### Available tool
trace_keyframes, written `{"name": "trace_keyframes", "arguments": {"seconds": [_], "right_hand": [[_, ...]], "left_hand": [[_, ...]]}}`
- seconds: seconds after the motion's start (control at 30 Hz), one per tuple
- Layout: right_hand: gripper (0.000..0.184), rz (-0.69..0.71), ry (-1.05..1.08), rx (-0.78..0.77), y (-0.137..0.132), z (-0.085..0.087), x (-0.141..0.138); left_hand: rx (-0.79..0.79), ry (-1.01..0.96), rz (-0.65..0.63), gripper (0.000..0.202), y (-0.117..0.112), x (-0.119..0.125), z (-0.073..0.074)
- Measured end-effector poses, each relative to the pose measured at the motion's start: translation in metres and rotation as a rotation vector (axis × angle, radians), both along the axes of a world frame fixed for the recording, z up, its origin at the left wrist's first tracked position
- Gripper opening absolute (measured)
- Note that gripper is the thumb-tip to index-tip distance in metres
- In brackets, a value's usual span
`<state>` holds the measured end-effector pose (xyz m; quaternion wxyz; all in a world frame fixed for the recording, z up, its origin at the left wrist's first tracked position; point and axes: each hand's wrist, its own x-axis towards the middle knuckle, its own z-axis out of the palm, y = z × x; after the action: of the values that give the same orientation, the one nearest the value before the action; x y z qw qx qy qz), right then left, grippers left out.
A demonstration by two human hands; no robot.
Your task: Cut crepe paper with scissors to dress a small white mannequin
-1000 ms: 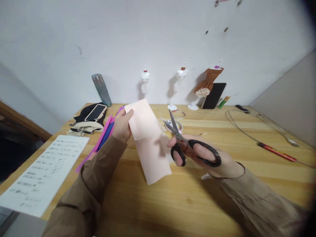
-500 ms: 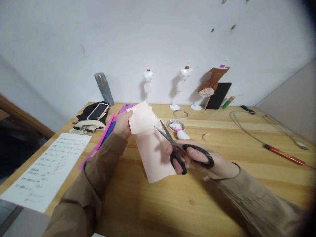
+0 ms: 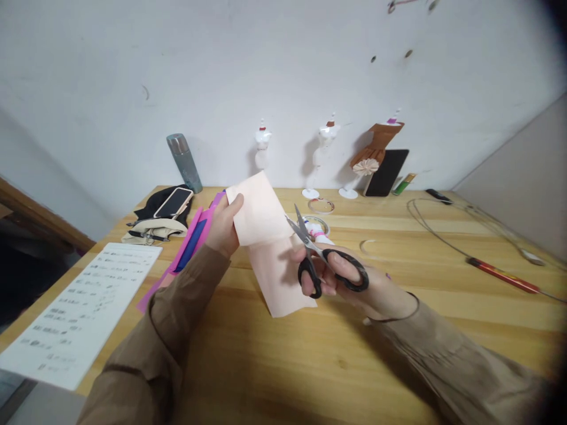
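A pale pink sheet of paper (image 3: 261, 209), folded so that its lower part (image 3: 281, 283) hangs toward the table, is pinched at its upper left edge by my left hand (image 3: 224, 227). My thumb lies on top of the sheet. My right hand (image 3: 336, 274) has thumb and fingers through the black handles of a pair of scissors (image 3: 308, 241). The blades are parted, their tips at the right edge of the sheet. Whether they touch the paper I cannot tell.
Behind stand two white mini dress forms (image 3: 262, 141) (image 3: 328, 139) and one in a brown dress (image 3: 383, 141). Left are a flask (image 3: 183, 162), a phone (image 3: 173, 202), pink and blue sheets (image 3: 190, 245) and a written page (image 3: 84, 307). Tape rolls (image 3: 321, 205), a cable (image 3: 438, 239) and a red-handled tool (image 3: 502, 275) lie right.
The scissors have moved slightly up and turned more upright, their tips now at the sheet's right edge. The paper's upper part has risen slightly, and my left thumb reaches further over it.
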<state>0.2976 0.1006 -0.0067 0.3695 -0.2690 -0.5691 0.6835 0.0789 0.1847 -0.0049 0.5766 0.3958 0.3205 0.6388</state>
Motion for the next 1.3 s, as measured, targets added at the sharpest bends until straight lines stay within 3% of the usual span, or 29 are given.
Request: {"name": "trace_keyframes", "arguments": {"seconds": [0.37,0.7,1.03,1.3], "right_hand": [[0.06,0.006,0.059,0.007,0.0012,-0.0036,-0.0002],[0.057,0.023,0.135,-0.026,0.0014,-0.0054,0.0003],[0.055,-0.048,0.129,-0.01,-0.0022,0.0021,-0.0012],[0.058,-0.11,0.104,-0.007,-0.002,-0.0028,-0.0012]], "left_hand": [[0.087,0.07,-0.125,0.076,-0.0061,0.0064,-0.0018],[0.198,0.144,-0.162,0.075,-0.0049,0.0041,-0.0023],[0.191,0.166,-0.162,0.079,-0.0101,0.0037,0.0026],[0.184,0.155,-0.141,0.079,-0.0105,0.0048,0.0026]]}}
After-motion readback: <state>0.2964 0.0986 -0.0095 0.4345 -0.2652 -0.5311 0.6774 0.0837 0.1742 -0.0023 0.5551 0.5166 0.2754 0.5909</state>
